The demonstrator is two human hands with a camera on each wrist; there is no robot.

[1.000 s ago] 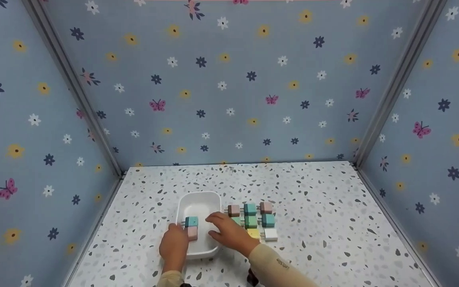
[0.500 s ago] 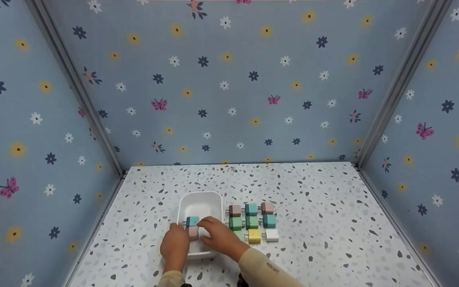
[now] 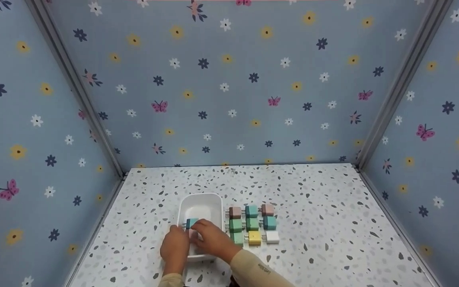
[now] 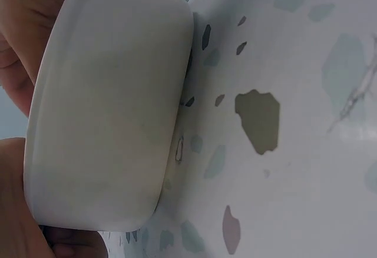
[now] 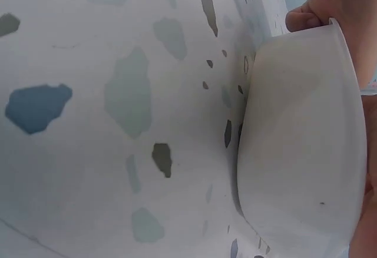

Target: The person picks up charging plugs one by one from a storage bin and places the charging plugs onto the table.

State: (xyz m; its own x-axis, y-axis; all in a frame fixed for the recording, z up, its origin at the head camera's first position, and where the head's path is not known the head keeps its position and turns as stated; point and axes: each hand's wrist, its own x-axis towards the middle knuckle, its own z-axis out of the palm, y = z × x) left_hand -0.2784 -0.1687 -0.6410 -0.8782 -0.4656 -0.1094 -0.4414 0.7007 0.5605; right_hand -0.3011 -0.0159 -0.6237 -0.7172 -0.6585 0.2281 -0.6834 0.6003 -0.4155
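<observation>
A white plastic tub (image 3: 201, 198) stands on the speckled table. My left hand (image 3: 175, 245) grips its left side near the front; in the left wrist view, fingers curl at the rim of the tub (image 4: 112, 105). Inside the tub, a teal charger plug (image 3: 191, 222) lies with its prongs to the left. Just in front of it is a pink charger plug (image 3: 192, 234), mostly covered by my right hand (image 3: 213, 238), whose index finger and thumb pinch it. The right wrist view shows the outer wall of the tub (image 5: 303, 140), with the pinch hidden.
To the right of the tub, several charger plugs lie in rows, prongs leftward, among them a yellow charger plug (image 3: 254, 238), a white charger plug (image 3: 272, 237) and a green charger plug (image 3: 252, 224). Flowered panels (image 3: 229, 87) enclose the table (image 3: 325, 223) at the back and sides.
My right hand has moved left and slightly down inside the tub, onto the pink charger plug, uncovering the front-row plugs beside the tub. The left hand has stayed at the tub's side.
</observation>
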